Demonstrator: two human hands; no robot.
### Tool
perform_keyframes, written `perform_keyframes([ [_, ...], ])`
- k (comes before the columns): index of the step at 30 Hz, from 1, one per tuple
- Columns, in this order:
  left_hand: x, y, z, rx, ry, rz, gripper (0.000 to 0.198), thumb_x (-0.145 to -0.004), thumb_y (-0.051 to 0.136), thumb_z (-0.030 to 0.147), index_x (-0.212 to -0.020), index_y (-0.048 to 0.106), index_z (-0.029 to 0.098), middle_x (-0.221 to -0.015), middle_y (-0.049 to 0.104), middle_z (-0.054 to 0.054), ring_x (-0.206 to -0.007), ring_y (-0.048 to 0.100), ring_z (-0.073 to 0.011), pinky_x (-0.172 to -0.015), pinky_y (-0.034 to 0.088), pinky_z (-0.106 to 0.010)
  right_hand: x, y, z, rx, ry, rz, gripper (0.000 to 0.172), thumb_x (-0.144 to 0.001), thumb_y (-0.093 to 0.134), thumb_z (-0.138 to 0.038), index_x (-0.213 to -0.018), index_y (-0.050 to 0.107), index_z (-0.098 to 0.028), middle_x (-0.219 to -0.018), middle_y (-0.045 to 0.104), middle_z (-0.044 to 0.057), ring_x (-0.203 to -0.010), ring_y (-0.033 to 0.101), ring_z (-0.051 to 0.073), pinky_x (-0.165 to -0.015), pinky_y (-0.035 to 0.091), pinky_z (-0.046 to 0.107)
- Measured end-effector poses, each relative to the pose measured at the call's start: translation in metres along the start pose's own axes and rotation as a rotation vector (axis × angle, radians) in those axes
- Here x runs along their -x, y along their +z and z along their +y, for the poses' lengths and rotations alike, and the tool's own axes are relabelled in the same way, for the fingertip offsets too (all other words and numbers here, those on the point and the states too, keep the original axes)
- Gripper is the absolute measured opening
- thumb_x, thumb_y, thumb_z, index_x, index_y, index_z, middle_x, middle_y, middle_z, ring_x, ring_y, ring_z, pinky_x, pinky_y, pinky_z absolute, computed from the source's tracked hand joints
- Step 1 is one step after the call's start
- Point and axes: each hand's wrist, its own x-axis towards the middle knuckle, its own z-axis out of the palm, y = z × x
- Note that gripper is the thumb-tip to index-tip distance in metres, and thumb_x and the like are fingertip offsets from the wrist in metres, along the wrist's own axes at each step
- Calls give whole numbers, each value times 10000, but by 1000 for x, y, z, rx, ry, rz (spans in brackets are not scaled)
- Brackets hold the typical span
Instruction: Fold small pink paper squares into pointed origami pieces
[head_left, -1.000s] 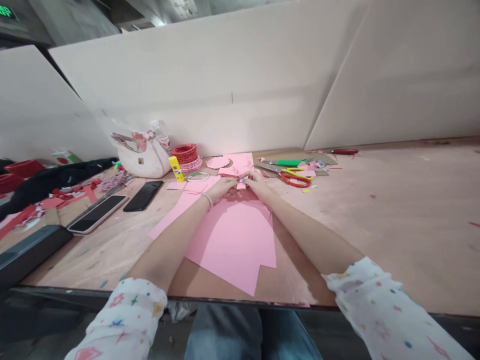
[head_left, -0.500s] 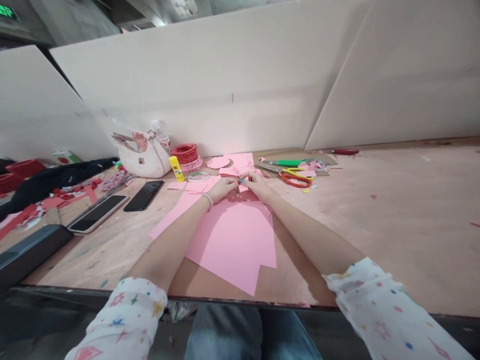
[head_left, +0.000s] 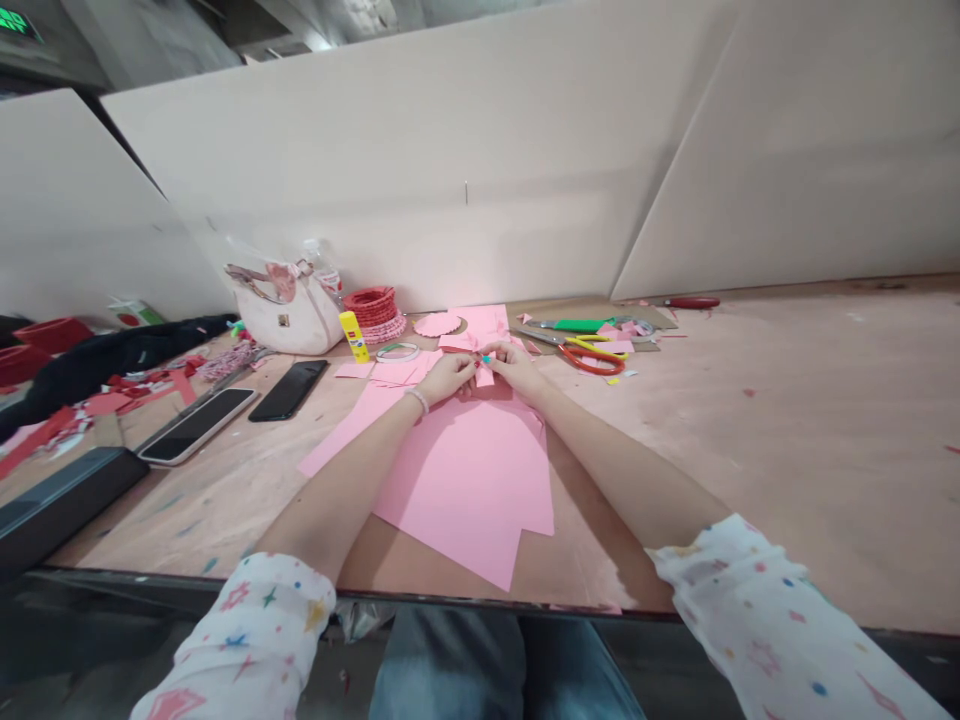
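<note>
My left hand (head_left: 450, 377) and my right hand (head_left: 512, 367) meet over the table, fingertips nearly touching. Pinched between them is a small piece of pink paper (head_left: 485, 377), partly covered by the fingers. Large pink paper sheets (head_left: 465, 470) lie beneath my hands and forearms, one with a notch cut from its near edge. Just beyond my fingers rest more pink paper pieces (head_left: 487, 320) and a scalloped pink circle (head_left: 437, 325). To the right of my right hand lie orange-handled scissors (head_left: 592, 362).
Left of the papers stand a yellow glue stick (head_left: 354, 337), red cord rolls (head_left: 371, 305) and a white handbag (head_left: 285, 315). Two phones, a black one (head_left: 289, 391) and a pale-edged one (head_left: 199, 427), lie nearer. Green-handled scissors (head_left: 581, 326) and a red-handled tool (head_left: 691, 303) lie at back right.
My fingers have shifted very slightly around the small pink paper, and more of it shows below my right fingertips. Everything else stays in place.
</note>
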Motion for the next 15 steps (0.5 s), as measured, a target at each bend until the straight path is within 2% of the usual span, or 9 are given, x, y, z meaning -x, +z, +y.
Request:
perform_keyframes([
  [4,0,-1,-3,-18,16,-5,266,-844,420,302,-735,535,89,-480,543,1,-368,505,-52,-380,359,-141,0,0,1,17,-9,-5,185,-698,539,-290,-831,551,-162,-477,284,-90,-422,301,70,-427,220,215],
  [10,1,-2,-1,-58,36,-34,265,-834,425,310,-743,542,90,-555,582,-28,-399,523,-58,-410,395,-160,0,-1,1,73,-36,-5,160,-700,542,-257,-824,562,-158,-501,199,-91,-431,202,62,-427,146,222],
  [15,3,-2,0,-129,75,-9,237,-812,440,282,-734,558,92,-490,534,3,-376,481,-58,-410,369,-168,-1,0,2,88,-53,-34,149,-705,528,-222,-831,551,-147,-508,194,-90,-441,196,64,-432,137,227],
])
